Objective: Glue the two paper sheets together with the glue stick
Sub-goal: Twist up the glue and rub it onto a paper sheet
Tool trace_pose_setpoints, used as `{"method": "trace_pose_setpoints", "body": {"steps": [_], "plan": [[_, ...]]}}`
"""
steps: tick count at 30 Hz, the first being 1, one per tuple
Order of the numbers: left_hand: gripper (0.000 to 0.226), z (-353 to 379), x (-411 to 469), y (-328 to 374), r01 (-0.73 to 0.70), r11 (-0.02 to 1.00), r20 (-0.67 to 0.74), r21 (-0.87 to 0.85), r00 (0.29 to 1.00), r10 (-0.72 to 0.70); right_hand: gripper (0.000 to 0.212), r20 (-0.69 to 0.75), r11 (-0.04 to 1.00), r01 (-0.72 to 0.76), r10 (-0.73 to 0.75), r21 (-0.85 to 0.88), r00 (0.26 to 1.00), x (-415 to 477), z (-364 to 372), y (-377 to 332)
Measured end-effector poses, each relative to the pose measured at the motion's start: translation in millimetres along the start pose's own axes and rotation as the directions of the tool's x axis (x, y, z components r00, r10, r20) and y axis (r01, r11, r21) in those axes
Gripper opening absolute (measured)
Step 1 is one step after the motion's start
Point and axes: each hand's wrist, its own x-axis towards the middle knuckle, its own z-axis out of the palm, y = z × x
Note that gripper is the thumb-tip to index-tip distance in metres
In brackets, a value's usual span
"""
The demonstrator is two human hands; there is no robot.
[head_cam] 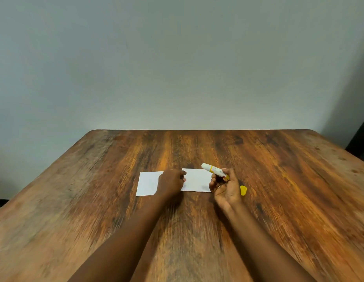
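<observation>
- 2 white paper sheets at frame centre on the wooden surface (278, 180): left sheet (147, 183), right sheet (197, 180), side by side; the meeting edge is hidden under a hand.
- Left hand (170, 183) rests knuckles-up over both sheets, fingers curled; cannot tell whether it pinches anything.
- Right hand (225, 187) closed around 1 glue stick (212, 169), uncapped tip tilted toward upper left, above the right sheet's far corner.
- 1 yellow cap (243, 190) lies on the surface just right of the right hand.

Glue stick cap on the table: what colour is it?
Yellow. The cap lies on the table beside the right hand; the head view shows it.
</observation>
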Motion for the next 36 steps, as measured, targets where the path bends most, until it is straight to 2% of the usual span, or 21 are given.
{"method": "trace_pose_setpoints", "body": {"steps": [2, 4, 8, 13, 20, 25, 27, 30, 33, 36], "plan": [[0.038, 8, 0, -4, -0.025, 0.978, 0.034, 0.207, 0.999, 0.019, 0.023, -0.006, 0.999, 0.001, -0.001, -0.032, 1.0, 3, -3, 0], [0.038, 14, -1, -7, -0.013, 0.954, 0.075, 0.3, 0.997, -0.01, 0.022, 0.0, 1.0, -0.004, 0.004, -0.021, 1.0, 5, -6, 0], [0.037, 19, -10, -9, 0.022, 0.975, 0.072, 0.219, 0.997, -0.038, 0.021, 0.021, 1.0, -0.012, 0.012, 0.01, 1.0, 5, -9, 0], [0.034, 19, -29, -16, -0.08, 0.98, 0.081, 0.184, 0.995, 0.066, 0.012, 0.027, 1.0, -0.028, 0.029, -0.007, 0.999, 2, -8, 3], [0.031, 14, -45, -19, -0.146, 0.973, 0.005, 0.178, 0.989, 0.148, 0.01, 0.023, 0.994, -0.002, 0.004, -0.112, 1.0, 5, 0, 17], [0.029, 7, -38, -26, -0.108, 0.969, -0.02, 0.222, 0.993, 0.116, 0.006, 0.031, 0.969, 0.039, -0.032, -0.244, 0.999, 13, 5, 25], [0.03, 7, -37, -31, -0.06, 0.976, -0.015, 0.209, 0.998, 0.065, 0.004, 0.067, 0.906, 0.109, -0.089, -0.41, 0.994, 18, 7, 28], [0.031, 10, -36, -38, -0.016, 0.987, -0.022, 0.16, 1.0, 0.019, 0.01, 0.145, 0.758, 0.218, -0.162, -0.615, 0.976, 25, 12, 33], [0.029, 11, -34, -40, -0.014, 0.993, -0.046, 0.12, 0.999, 0.02, 0.02, 0.198, 0.601, 0.288, -0.213, -0.746, 0.957, 33, 15, 37], [0.029, 11, -34, -41, -0.017, 0.995, -0.039, 0.103, 0.999, 0.021, 0.019, 0.241, 0.461, 0.336, -0.254, -0.821, 0.937, 39, 16, 41]]}}
